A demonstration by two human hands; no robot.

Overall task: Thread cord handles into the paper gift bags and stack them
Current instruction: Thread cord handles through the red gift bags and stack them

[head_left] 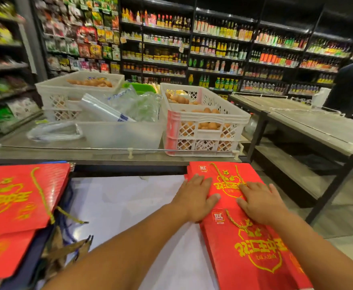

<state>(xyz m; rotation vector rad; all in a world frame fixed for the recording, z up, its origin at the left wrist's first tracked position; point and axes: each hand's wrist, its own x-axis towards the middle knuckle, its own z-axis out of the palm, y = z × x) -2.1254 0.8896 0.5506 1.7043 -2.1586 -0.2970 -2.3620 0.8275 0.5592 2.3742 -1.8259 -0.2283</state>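
Two flat red gift bags with gold print lie on the right of the white work surface (129,206). The far bag (202,170) has a gold cord handle (219,172) lying on it. The near bag (253,258) overlaps it and carries its own gold cord (234,221). My left hand (194,197) lies flat with straight fingers on the far bag's left part. My right hand (259,201) presses flat where the two bags overlap. A stack of red bags (14,199) with gold cords sits at the left.
Behind the work surface a steel counter (87,155) holds white crates of eggs (202,124), a clear tub (119,132) and plastic bags. A grey shelf table (317,130) stands at the right. Stocked store shelves fill the background; a person in dark clothes stands far right.
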